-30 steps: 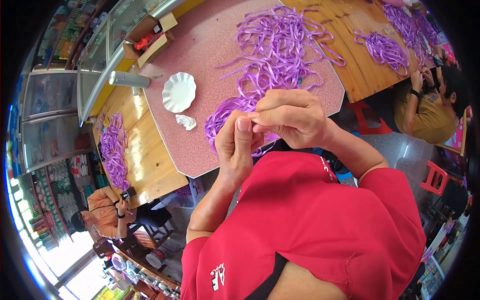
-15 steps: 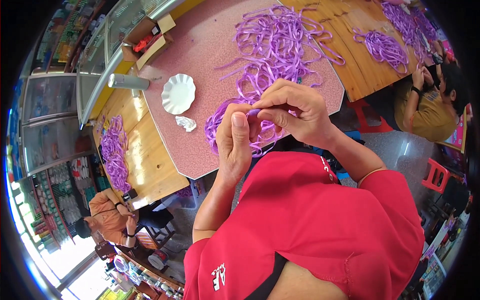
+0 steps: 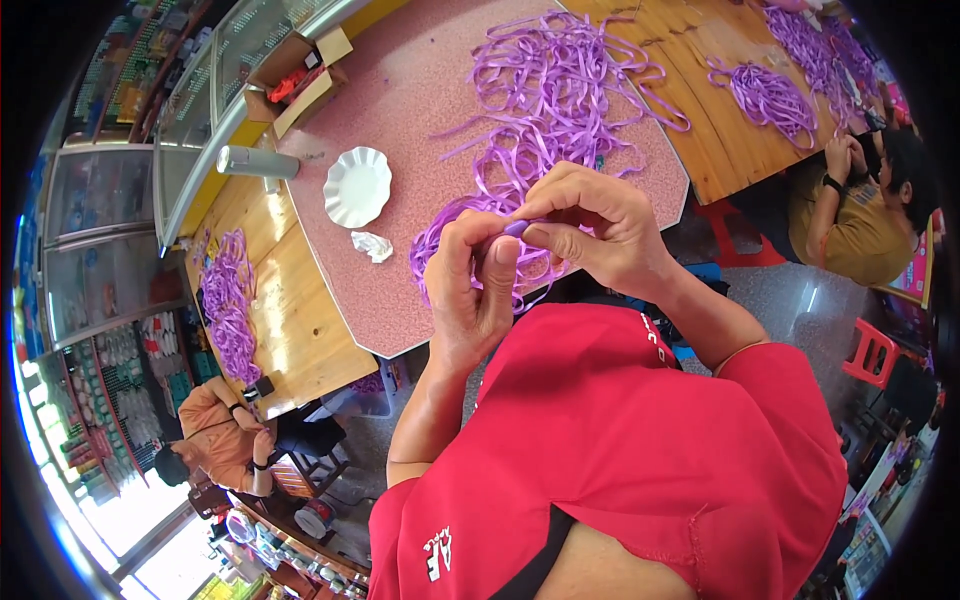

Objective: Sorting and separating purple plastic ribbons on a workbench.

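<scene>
My left hand (image 3: 472, 275) and my right hand (image 3: 598, 232) meet above the near edge of the pink table (image 3: 385, 300). Pinched between the fingertips of both is a piece of purple ribbon (image 3: 516, 229), folded small; its exact shape is partly hidden by the fingers. Below and beyond my hands spreads a long tangled heap of purple ribbon (image 3: 545, 75), running from the far edge of the table toward me. Some loops show just left of my left hand and under my right wrist.
On the table lie a white scalloped plate (image 3: 357, 187) and a crumpled tissue (image 3: 372, 247). A grey-green cylinder (image 3: 257, 163) and an open cardboard box (image 3: 300, 83) stand far left. More ribbon piles (image 3: 230, 305) lie on wooden tables either side, where two people (image 3: 215, 440) sit.
My left thumb has shifted up and right toward the ribbon, and the purple piece between the fingertips shows more. My right hand has barely moved.
</scene>
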`<state>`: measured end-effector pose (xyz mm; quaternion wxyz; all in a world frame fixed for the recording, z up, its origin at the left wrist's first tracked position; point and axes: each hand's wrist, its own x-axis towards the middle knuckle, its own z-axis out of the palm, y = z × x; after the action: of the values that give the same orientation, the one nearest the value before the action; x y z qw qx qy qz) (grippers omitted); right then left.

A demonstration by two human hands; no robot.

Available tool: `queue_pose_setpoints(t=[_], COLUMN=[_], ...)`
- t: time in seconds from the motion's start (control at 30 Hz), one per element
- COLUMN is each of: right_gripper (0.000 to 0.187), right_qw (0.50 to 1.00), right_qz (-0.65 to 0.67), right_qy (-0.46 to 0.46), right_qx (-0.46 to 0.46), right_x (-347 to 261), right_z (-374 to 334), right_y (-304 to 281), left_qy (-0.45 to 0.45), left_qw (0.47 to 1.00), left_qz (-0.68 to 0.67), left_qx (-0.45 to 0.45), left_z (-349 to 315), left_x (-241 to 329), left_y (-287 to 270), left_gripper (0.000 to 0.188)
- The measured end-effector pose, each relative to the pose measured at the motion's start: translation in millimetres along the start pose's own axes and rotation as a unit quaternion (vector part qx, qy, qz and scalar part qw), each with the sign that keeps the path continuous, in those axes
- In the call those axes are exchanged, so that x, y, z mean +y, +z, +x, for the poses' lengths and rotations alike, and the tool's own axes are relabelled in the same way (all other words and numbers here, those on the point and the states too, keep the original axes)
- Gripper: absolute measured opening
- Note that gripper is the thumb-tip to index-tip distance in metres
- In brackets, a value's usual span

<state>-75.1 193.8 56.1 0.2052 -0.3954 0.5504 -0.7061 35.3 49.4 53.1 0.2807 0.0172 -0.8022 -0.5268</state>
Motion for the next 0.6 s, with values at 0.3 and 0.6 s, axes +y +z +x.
queue_pose_setpoints(t=[0.3, 0.6], right_gripper=[0.016, 0.022], right_qw=[0.994, 0.936], right_qz=[-0.088, -0.259], right_qy=[-0.019, 0.184], right_qx=[0.068, 0.152], right_x=[22.7, 164.1], right_z=[11.6, -26.6], right_y=[-21.4, -97.1], left_qy=[-0.124, -0.166], left_qw=[0.99, 0.944], left_qz=[-0.055, 0.274], left_qx=[0.043, 0.073], left_z=[-8.2, -71.0], left_x=[-18.3, -126.6], left_y=[-11.6, -65.8], left_gripper=[0.008, 0.029])
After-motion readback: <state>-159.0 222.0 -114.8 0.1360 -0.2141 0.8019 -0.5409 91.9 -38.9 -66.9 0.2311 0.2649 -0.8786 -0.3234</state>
